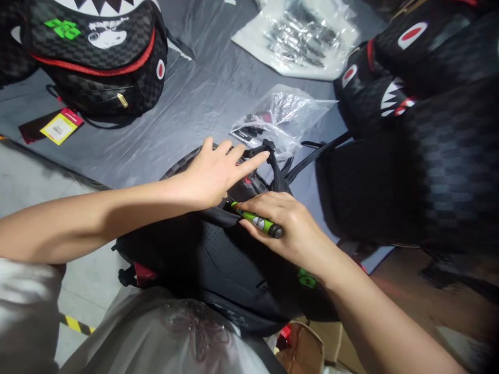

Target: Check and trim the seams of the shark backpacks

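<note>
A black backpack (179, 249) lies in front of me, its padded back panel and straps facing up. My left hand (218, 174) lies across its top with fingers spread, beside a black strap (277, 176). My right hand (284, 221) is closed around a green, pen-shaped tool (259, 223) with a black end cap. The tool's far end points at the backpack top, close under my left hand; its tip is too small to make out. Just beyond my left hand lies a clear plastic bag (292, 117) with dark and red pieces inside.
A checkered backpack (97, 67) with a yellow tag (61, 127) stands at the upper left. More shark-mouth backpacks (440, 130) crowd the right side. A white plastic package (300, 34) lies at the back of the grey-covered table (195, 98). Cardboard boxes (325, 340) stand below.
</note>
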Demonstrator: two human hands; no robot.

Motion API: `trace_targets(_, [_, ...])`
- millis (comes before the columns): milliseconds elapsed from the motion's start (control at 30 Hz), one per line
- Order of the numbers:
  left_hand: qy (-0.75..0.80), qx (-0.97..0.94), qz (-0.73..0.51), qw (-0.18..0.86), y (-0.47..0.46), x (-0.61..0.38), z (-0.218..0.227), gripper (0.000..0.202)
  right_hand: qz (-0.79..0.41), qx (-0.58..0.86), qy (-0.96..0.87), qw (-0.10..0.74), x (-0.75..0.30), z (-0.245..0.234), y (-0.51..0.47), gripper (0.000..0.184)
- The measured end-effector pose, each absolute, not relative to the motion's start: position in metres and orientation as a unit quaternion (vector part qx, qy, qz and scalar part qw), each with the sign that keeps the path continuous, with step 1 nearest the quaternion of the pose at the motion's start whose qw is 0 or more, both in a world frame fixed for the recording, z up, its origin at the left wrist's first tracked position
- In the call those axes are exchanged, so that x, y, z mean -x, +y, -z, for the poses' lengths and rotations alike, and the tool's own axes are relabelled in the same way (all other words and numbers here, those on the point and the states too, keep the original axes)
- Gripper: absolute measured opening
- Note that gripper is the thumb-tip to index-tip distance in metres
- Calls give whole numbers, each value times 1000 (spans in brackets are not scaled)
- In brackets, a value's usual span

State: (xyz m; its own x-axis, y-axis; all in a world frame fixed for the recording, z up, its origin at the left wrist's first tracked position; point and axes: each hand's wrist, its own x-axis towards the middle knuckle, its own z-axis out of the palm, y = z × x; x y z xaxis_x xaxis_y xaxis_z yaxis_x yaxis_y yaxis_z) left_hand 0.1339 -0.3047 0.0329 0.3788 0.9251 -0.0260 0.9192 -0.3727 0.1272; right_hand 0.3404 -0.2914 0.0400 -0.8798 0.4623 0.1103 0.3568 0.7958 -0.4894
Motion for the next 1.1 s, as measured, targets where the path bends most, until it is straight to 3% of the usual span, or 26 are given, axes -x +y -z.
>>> trace_targets(133, [557, -827, -31, 64, -304, -134, -32, 87, -222, 204, -951, 70, -336, -48, -288, 19])
trace_targets(633, [558, -823, -66, 84, -304, -134, -30, 82, -202, 204, -956, 59, -321, -54, -292, 18])
trace_targets(1100, [577, -811, 23, 87, -307, -137, -46, 88, -183, 259, -948, 24, -320, -62, -301, 18])
